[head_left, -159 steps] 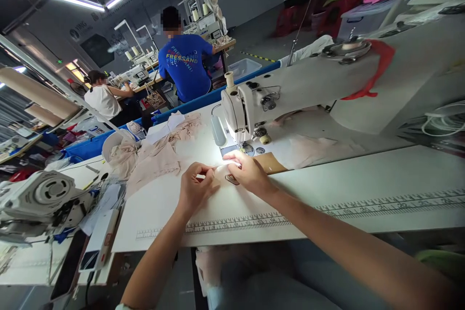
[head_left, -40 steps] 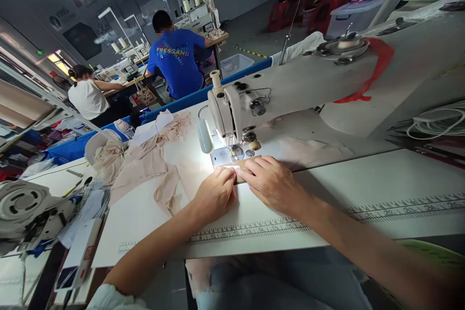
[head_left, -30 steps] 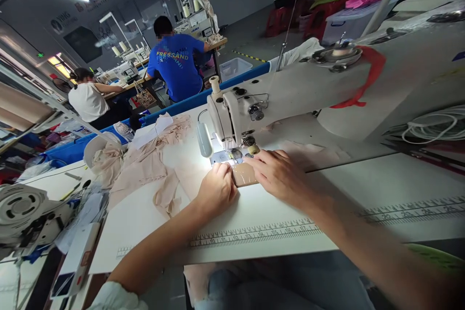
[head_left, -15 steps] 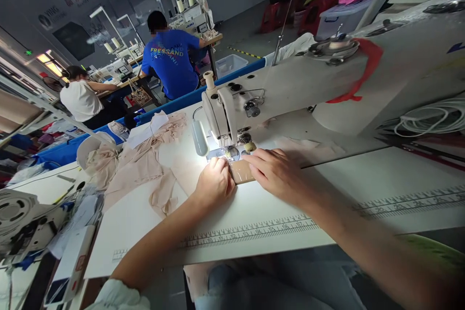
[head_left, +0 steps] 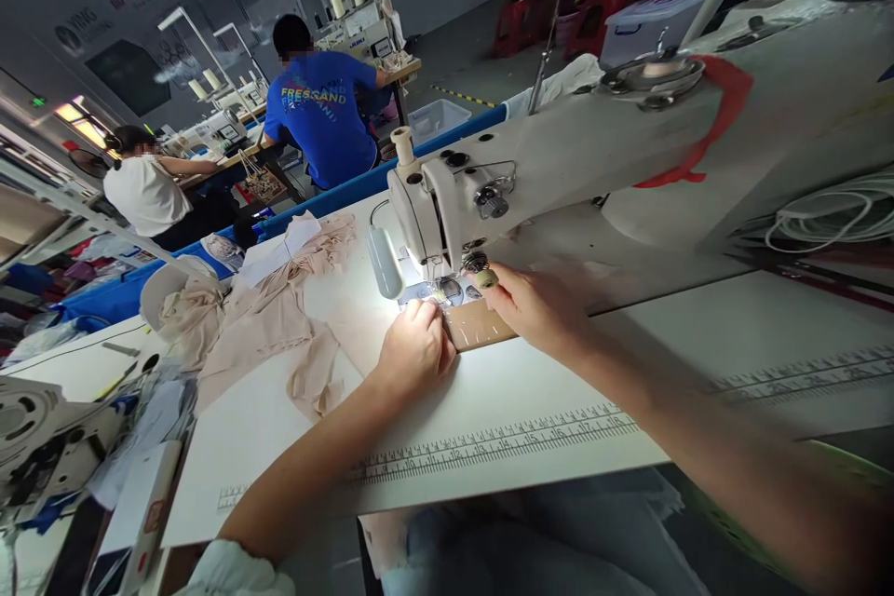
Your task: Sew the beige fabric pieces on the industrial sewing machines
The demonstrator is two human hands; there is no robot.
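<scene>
My left hand (head_left: 415, 346) rests on the sewing machine's bed just in front of the needle area (head_left: 441, 287). Its fingers are curled together on the edge of thin beige fabric (head_left: 358, 328), which runs leftward from it; the fingertips are partly hidden. My right hand (head_left: 535, 305) is at a small yellowish round knob (head_left: 484, 278) right of the needle, thumb and forefinger closed about it. Between the hands lies a brown plate (head_left: 479, 326) with pale marks. The white sewing machine (head_left: 427, 214) stands over both hands, and its small lamp (head_left: 384, 261) lights the spot.
Crumpled beige fabric (head_left: 258, 335) covers the table's left part. A printed ruler (head_left: 503, 442) runs along the front edge. Another machine (head_left: 42, 438) stands at far left. Beyond the blue trough edge (head_left: 335, 203), two people work at machines, one in a blue shirt (head_left: 321, 116).
My right hand has moved off the brown plate, up and slightly right to the round knob, uncovering more of the plate. The left hand stays nearly in place. The view has shifted slightly.
</scene>
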